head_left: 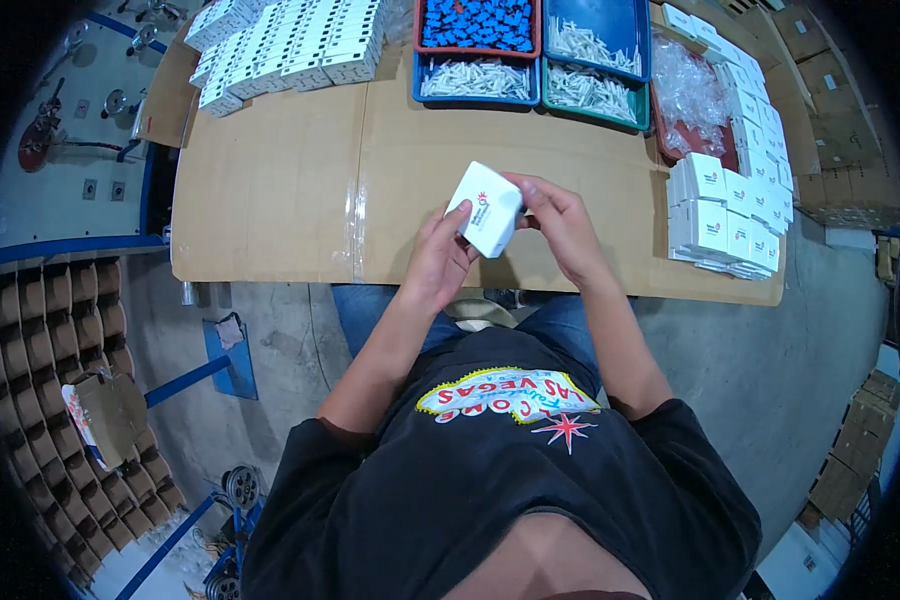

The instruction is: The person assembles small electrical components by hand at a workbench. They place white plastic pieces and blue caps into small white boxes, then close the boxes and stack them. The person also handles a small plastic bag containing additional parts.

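Observation:
A small white box [487, 212] with a red mark on its face is held up above the near part of the cardboard-covered table. My left hand [438, 258] grips its left side, thumb across the front face. My right hand [560, 222] is at the box's upper right edge, thumb and fingers closed on that edge; its fingertips are partly hidden behind the box. Both forearms come up from below, and the box is tilted between them.
Bare cardboard [270, 190] covers the table. White boxes [300, 45] stand in rows at the far left; more white boxes [725, 215] are stacked at right. Trays hold blue parts [478, 25] and white pieces [475, 78]. Clear plastic bags [692, 90] fill a red tray.

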Available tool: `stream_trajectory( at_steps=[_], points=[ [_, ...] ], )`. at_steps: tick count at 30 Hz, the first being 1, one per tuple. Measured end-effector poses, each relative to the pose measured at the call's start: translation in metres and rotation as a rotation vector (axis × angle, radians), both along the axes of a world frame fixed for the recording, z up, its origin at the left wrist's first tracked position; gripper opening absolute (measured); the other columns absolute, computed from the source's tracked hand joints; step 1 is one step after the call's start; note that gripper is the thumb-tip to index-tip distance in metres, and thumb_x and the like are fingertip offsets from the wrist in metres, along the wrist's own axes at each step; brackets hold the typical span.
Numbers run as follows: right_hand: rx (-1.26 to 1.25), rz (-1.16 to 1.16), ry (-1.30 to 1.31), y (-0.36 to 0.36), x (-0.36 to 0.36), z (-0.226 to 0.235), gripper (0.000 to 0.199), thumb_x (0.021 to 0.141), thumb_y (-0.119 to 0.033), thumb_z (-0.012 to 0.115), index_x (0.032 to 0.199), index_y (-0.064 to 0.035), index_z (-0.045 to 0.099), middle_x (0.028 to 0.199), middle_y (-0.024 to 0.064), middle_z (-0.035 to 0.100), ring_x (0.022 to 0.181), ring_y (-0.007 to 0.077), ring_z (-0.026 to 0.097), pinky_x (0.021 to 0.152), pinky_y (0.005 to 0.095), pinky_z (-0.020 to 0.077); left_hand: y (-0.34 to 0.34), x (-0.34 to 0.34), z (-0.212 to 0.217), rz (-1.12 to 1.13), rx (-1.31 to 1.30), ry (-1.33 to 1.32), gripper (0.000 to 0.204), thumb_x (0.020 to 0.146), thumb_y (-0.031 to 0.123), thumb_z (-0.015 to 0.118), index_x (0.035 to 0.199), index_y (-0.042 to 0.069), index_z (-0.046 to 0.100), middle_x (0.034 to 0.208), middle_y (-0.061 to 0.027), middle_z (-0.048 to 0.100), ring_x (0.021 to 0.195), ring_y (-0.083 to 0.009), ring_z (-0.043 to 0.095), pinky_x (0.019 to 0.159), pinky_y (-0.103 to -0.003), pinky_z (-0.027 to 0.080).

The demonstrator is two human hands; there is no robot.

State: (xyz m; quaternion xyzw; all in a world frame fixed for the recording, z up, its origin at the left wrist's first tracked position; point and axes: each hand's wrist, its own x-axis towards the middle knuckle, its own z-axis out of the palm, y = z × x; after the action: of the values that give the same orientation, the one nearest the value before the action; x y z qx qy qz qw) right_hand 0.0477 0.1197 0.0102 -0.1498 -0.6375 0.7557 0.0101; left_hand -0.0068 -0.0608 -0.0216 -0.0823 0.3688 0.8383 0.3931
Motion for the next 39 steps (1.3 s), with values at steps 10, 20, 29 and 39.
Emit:
stream_trajectory(
  at_steps=[10,20,29,39],
  points=[
    [0.16,0.068,0.163,0.001,0.016,-0.008,0.032,0.092,-0.012,0.078,0.12,-0.0005,0.07,0.107,0.0058,0.074,0.099,0.0119,0.067,0.086,0.0289,0.0539,0.0,-0.001,0.019,0.001,-0.318,0.822,0.04,0.095,0.012,0.075,0.131,-0.002,0.062,0.118,-0.0064,0.063,0.11,-0.0149,0.061,0.098,-0.029,0.049],
    [0.449,0.047,0.256,-0.001,0.015,0.01,0.029,0.089,-0.012,0.08,0.115,-0.0008,0.072,0.104,0.0084,0.076,0.095,0.0176,0.072,0.083,0.0315,0.0559,0.006,0.01,0.012,0.138,-0.24,0.727,0.028,0.1,0.016,0.07,0.121,-0.001,0.064,0.111,-0.0045,0.064,0.106,-0.0127,0.062,0.095,-0.029,0.049],
    [-0.075,-0.136,0.234,-0.028,0.013,-0.005,0.051,0.089,-0.002,0.077,0.135,0.0009,0.055,0.12,0.0099,0.067,0.112,0.0162,0.063,0.094,0.0299,0.0524,0.01,0.004,0.018,0.319,0.169,0.193,0.039,0.109,0.037,0.052,0.134,0.007,0.05,0.127,-0.0072,0.061,0.122,-0.0173,0.058,0.107,-0.039,0.045],
    [0.04,0.004,0.297,-0.007,0.015,0.01,0.04,0.089,-0.001,0.078,0.127,0.0012,0.064,0.12,0.0082,0.069,0.111,0.0152,0.065,0.098,0.0308,0.0518,-0.008,-0.008,0.031,0.008,-0.126,0.671,0.044,0.094,0.014,0.076,0.134,0.001,0.061,0.128,-0.0096,0.066,0.117,-0.0173,0.062,0.101,-0.032,0.051]
  ],
)
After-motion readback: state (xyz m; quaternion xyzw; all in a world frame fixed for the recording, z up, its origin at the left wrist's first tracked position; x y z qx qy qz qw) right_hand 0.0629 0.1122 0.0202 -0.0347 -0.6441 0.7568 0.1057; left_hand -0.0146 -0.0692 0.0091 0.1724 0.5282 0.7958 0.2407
